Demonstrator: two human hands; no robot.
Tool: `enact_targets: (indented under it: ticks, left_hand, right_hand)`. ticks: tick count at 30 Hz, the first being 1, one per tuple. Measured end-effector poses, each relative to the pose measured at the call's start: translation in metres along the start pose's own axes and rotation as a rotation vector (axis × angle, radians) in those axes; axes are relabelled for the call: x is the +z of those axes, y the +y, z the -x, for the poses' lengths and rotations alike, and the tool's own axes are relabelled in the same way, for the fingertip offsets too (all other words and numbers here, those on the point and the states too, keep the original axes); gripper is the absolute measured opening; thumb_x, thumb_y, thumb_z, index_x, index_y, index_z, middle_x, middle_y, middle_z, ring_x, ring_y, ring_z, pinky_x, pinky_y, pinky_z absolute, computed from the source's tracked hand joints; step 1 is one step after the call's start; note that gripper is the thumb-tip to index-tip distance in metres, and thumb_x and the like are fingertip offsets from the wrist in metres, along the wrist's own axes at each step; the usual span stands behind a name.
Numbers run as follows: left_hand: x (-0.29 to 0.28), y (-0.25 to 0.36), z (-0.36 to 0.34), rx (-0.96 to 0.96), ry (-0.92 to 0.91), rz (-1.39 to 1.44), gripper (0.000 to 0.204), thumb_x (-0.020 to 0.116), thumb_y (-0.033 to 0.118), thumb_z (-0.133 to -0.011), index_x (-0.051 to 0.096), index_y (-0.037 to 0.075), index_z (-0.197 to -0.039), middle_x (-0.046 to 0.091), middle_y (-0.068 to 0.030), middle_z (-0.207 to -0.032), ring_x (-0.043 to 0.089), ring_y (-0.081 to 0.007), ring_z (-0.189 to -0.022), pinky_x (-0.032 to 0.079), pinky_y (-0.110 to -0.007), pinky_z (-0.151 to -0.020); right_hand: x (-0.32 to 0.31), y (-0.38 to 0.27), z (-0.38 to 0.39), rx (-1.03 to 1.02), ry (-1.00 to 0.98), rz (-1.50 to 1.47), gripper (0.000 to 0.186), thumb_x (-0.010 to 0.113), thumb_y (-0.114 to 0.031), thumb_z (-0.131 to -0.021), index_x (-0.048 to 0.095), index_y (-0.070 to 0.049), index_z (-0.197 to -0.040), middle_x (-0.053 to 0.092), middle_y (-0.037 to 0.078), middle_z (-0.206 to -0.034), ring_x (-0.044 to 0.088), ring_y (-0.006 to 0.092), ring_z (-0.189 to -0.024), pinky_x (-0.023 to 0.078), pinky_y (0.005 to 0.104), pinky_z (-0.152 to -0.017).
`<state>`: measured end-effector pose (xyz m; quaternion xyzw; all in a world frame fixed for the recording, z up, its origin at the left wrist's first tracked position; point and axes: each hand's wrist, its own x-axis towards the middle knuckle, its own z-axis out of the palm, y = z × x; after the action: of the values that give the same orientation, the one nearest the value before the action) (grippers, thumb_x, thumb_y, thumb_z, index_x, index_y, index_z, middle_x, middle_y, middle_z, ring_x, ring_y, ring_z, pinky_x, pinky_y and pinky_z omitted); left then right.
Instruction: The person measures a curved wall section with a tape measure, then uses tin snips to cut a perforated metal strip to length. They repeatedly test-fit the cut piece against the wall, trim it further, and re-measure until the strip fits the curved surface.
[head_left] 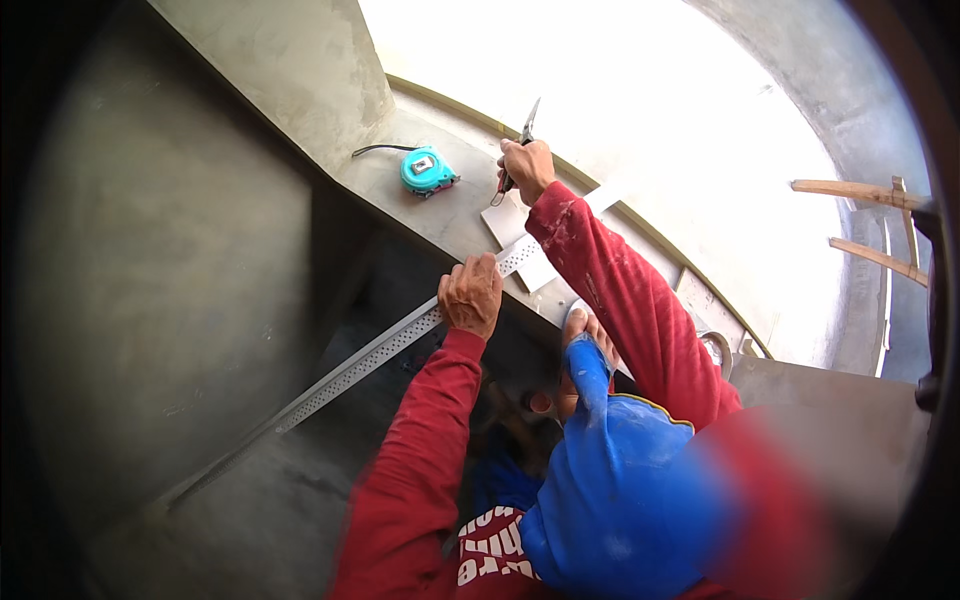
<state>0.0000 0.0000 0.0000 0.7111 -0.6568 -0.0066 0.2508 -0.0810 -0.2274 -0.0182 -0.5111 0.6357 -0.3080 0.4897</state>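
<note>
My left hand [472, 296] is wrapped round a long white perforated corner bead [372, 352], near its upper end. The strip slants from the ledge down to the lower left, where its far end fades into shadow. Farther out, over the ledge, my right hand [528, 168] grips a pair of snips [529, 122] with the pointed blades up and away from me. A wire loop shows at the handle end below the fist. Under my right forearm lie flat white pieces [540, 270], partly covered by the strip. A teal tape measure [427, 171] with a black strap rests left of my right hand.
The grey ledge [388, 212] runs diagonally and drops off into a dark space on its near side. My bare foot [592, 330] is on its edge, below my blue-clad knee [625, 490]. Wooden sticks [858, 193] jut in at the far right beside a bright curved opening.
</note>
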Motion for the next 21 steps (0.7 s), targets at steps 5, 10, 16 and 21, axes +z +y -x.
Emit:
enact_targets:
  ticks: [5, 10, 16, 21]
  left_hand:
    - [0.0, 0.014, -0.003, -0.045, -0.02, 0.107, 0.024, 0.073, 0.015, -0.087, 0.054, 0.012, -0.101, 0.065, -0.0071, -0.087, 0.067, -0.0312, -0.081, 0.048, -0.046, -0.067]
    - [-0.002, 0.006, 0.009, -0.038, 0.045, 0.172, 0.031, 0.07, 0.017, -0.088, 0.053, 0.015, -0.113, 0.063, -0.0061, -0.085, 0.066, -0.0306, -0.079, 0.047, -0.046, -0.066]
    - [0.001, 0.003, 0.007, -0.101, -0.044, 0.16, 0.032, 0.07, 0.02, -0.09, 0.052, 0.013, -0.116, 0.071, -0.0097, -0.093, 0.069, -0.0332, -0.085, 0.049, -0.047, -0.072]
    - [0.003, 0.004, 0.009, -0.078, -0.006, 0.111, 0.033, 0.071, 0.019, -0.089, 0.052, 0.015, -0.115, 0.067, -0.0056, -0.089, 0.068, -0.0284, -0.08, 0.049, -0.044, -0.067]
  right_hand:
    - [-0.031, -0.073, 0.056, -0.107, -0.052, -0.179, 0.028, 0.06, -0.022, -0.096, 0.065, 0.002, -0.082, 0.064, 0.01, -0.066, 0.063, 0.0183, -0.057, 0.053, 0.0371, -0.055]
    - [-0.056, -0.054, 0.093, -0.371, 0.087, -0.032, 0.023, 0.064, -0.026, -0.098, 0.058, -0.006, -0.088, 0.064, 0.005, -0.067, 0.061, 0.017, -0.058, 0.05, 0.0352, -0.058]
    - [-0.131, 0.03, 0.128, -0.652, 0.444, 0.178, 0.018, 0.064, -0.023, -0.102, 0.06, -0.006, -0.1, 0.063, 0.003, -0.07, 0.06, 0.0106, -0.057, 0.049, 0.0274, -0.052]
    - [-0.163, 0.08, 0.157, -0.357, 0.42, -0.013, 0.016, 0.067, -0.02, -0.1, 0.059, -0.007, -0.101, 0.063, 0.006, -0.072, 0.059, 0.0172, -0.058, 0.05, 0.0317, -0.058]
